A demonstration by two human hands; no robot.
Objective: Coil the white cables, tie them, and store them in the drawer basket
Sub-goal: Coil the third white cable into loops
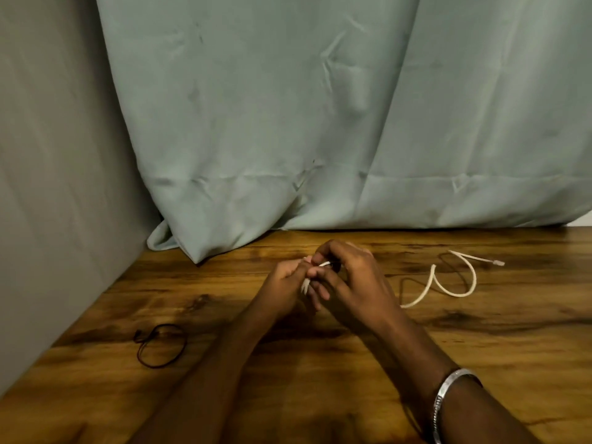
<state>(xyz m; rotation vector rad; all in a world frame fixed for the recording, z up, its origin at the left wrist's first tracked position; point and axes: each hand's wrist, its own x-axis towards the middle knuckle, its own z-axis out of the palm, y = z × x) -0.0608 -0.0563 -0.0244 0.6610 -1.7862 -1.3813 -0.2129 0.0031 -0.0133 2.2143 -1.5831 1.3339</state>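
Note:
Both my hands meet above the middle of the wooden table (pixel 320 363). My left hand (pixel 285 285) and my right hand (pixel 350 277) grip a bunched white cable (pixel 306 283) between them; only short white bits show between the fingers. A small dark piece shows at my right fingertips; what it is I cannot tell. A second white cable (pixel 448 285) lies loose in a wavy curve on the table to the right, its plug end pointing right. No drawer basket is in view.
A thin black loop tie (pixel 161 346) lies on the table at the left. A pale green curtain (pixel 320 107) hangs behind the table's far edge, and a grey wall (pixel 48 171) runs along the left side. A silver bangle is on my right wrist.

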